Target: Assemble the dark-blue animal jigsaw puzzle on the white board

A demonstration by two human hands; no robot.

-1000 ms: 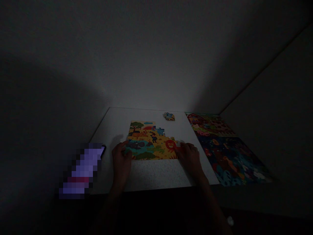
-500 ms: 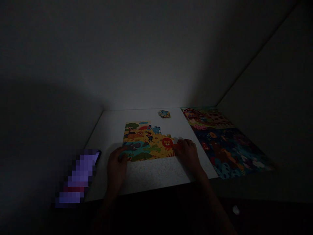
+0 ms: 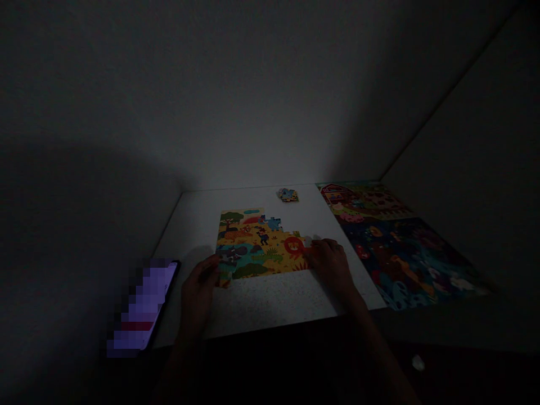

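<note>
A partly joined jigsaw puzzle point(image 3: 265, 253) with savanna animals lies on the white table, its upper right side stepped. At its lower left, a corner puzzle piece point(image 3: 224, 279) sits out of line and juts below the bottom edge. My left hand point(image 3: 197, 289) has its fingers closed on the left side of that piece. Near the red lion, my right hand point(image 3: 332, 265) grips the puzzle's right edge, fingers bent together, with their tips partly hidden. Beyond the puzzle rests a small pile of loose pieces point(image 3: 289, 195).
To the right lie two more pictures, a farm scene point(image 3: 363, 203) and a dark blue scene point(image 3: 405, 261). A phone point(image 3: 145, 309) with a lit, blurred screen is at the table's left edge. Walls border the white table point(image 3: 270, 304) at the back.
The lower left corner piece has shifted down out of line with the puzzle, along with my left hand. My right hand keeps its place by the lion. The view has shifted slightly.
</note>
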